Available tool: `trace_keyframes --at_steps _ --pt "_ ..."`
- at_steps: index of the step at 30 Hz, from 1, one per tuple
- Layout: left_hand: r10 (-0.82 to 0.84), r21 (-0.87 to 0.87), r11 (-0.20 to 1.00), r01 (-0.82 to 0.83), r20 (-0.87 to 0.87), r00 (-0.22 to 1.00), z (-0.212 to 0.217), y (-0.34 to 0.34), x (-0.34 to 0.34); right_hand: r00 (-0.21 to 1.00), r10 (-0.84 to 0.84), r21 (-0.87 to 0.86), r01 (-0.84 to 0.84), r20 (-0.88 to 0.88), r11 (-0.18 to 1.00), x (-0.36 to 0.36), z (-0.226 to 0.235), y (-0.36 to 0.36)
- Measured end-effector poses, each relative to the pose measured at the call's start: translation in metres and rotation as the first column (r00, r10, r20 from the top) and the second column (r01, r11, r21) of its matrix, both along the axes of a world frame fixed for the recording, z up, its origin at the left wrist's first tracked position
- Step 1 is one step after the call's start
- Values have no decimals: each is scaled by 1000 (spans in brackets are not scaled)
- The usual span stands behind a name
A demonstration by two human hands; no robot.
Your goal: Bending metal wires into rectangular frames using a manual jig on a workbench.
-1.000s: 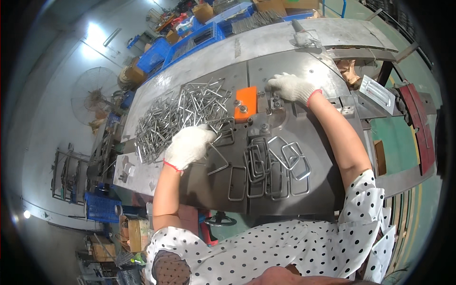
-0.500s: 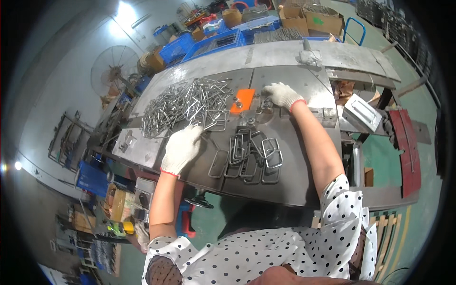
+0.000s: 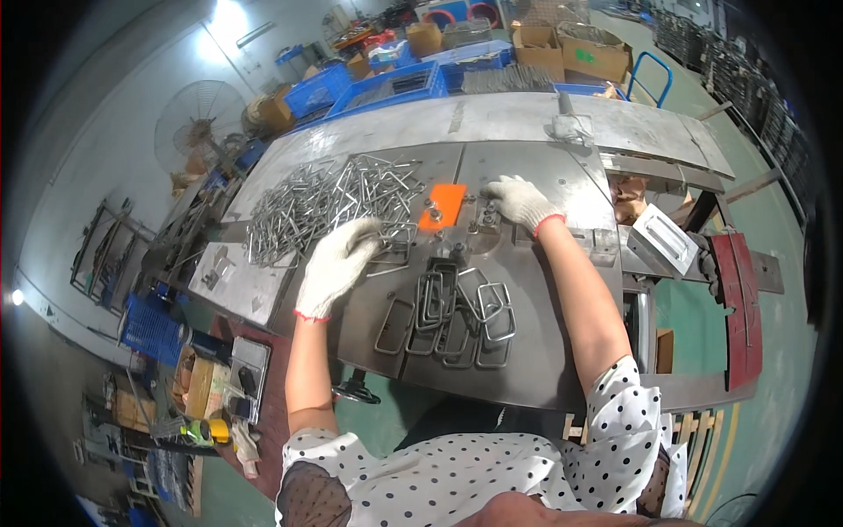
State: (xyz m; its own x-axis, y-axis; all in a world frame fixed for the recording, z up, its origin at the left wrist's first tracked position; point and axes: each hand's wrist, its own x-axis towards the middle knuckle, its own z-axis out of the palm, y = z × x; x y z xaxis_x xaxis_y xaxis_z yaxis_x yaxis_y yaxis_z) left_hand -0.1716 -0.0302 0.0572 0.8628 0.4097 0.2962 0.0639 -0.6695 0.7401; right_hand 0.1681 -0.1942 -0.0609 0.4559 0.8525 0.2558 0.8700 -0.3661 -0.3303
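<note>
White knitted gloves with red cuffs cover both hands. My left hand (image 3: 338,263) is at the near right side of a heap of bent metal rods (image 3: 320,206). Its thumb and fingers close at the left edge of a rectangular wire ring (image 3: 402,249). My right hand (image 3: 522,204) rests beside a small bolted fixture (image 3: 483,220), its fingers bent and close together; what lies under the fingertips is hidden. An orange plate (image 3: 443,207) with bolts on it is just left of the fixture. Nearer me, several dark rectangular wire rings (image 3: 452,321) lie overlapping on the steel table (image 3: 544,351).
A raised steel ledge (image 3: 509,114) runs along the table's far side, with blue crates (image 3: 395,88) and cardboard boxes (image 3: 597,54) behind. To the right are a white metal box (image 3: 665,239) and a red panel (image 3: 738,303). A handwheel (image 3: 356,389) sits below the near edge.
My left hand has moved right, to the wire ring by the heap. My right hand stays by the fixture. The whole view has shifted slightly.
</note>
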Motion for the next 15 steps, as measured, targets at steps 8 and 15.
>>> trace_keyframes --at_steps 8,15 --pt "-44 189 982 -19 321 946 -49 31 53 999 43 27 -42 -22 999 4 -8 6" --pt "-329 678 735 -3 360 873 -47 26 57 952 0 6 2 -307 1000 2 15 8"
